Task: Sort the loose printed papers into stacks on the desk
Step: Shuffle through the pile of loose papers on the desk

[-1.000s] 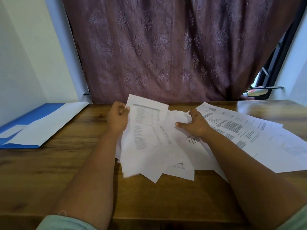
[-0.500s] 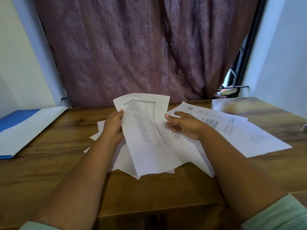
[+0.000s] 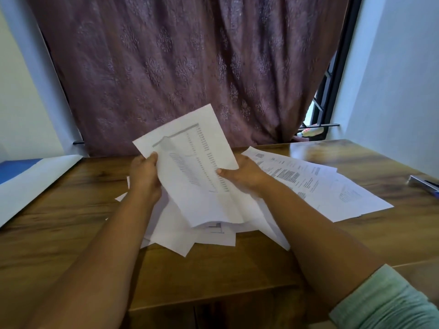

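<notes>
Two hands raised over tabletop (image 3: 59,238): left hand (image 3: 145,178) and right hand (image 3: 242,175) pinch opposite edges of one printed sheet (image 3: 197,172), fingers curled round it. Beneath, loose pile (image 3: 180,236) unsorted. Right, fanned papers (image 3: 332,188), not squared. Sorting barely begun. Far left, blue folder (image 3: 16,167); far right, pen (image 3: 425,182); curtain (image 3: 178,67) behind.

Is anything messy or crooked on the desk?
Yes. The white papers under the hands lie fanned out with corners poking every way, not in a neat stack. Both hands, left hand and right hand, hold one printed sheet tilted. Nothing looks torn or spilled.
</notes>
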The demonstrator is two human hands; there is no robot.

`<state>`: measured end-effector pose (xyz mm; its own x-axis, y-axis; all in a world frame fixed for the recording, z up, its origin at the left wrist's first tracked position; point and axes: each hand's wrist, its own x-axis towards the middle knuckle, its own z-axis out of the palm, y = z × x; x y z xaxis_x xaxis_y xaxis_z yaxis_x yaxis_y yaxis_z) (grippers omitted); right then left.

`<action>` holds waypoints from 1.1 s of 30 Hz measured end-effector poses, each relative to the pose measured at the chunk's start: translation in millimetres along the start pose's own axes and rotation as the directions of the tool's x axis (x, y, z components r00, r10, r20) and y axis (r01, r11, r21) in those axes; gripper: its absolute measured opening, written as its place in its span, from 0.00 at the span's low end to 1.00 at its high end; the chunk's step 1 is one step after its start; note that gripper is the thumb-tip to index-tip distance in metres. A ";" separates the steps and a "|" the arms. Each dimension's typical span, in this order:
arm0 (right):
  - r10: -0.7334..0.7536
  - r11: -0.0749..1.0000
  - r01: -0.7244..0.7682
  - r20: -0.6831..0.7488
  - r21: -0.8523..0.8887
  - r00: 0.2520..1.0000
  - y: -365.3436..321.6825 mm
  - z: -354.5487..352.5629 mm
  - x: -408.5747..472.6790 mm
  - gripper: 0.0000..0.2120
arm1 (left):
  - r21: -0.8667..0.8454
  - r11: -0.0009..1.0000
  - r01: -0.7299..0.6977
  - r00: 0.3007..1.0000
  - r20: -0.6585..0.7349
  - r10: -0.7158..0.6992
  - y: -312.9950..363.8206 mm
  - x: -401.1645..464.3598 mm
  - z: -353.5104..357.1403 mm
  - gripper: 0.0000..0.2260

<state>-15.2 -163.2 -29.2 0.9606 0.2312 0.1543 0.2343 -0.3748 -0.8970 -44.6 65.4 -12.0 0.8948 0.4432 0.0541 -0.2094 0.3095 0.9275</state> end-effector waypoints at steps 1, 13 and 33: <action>-0.013 0.990 0.001 -0.080 -0.142 0.997 0.5 -12.1 2.7 0.24 | 0.095 0.994 -0.055 0.998 0.022 0.053 -7.8 0.5 2.9 0.11; 0.233 0.514 -0.458 -0.396 -0.725 0.888 71.2 -136.0 2.1 0.37 | 0.831 0.538 -0.142 0.928 0.302 -0.221 -64.1 -61.4 92.5 0.49; 0.292 0.564 -0.231 -0.071 -0.793 0.954 47.0 -98.0 -9.3 0.48 | 0.824 0.541 -0.172 0.949 0.285 -0.133 -71.2 -35.5 65.0 0.46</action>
<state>1.6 -271.0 -32.2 0.9952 0.0477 -0.0856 0.0285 -0.9766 -0.2130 -35.8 -27.0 -55.9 0.9897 0.1393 0.0335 0.0577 -0.6017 0.7966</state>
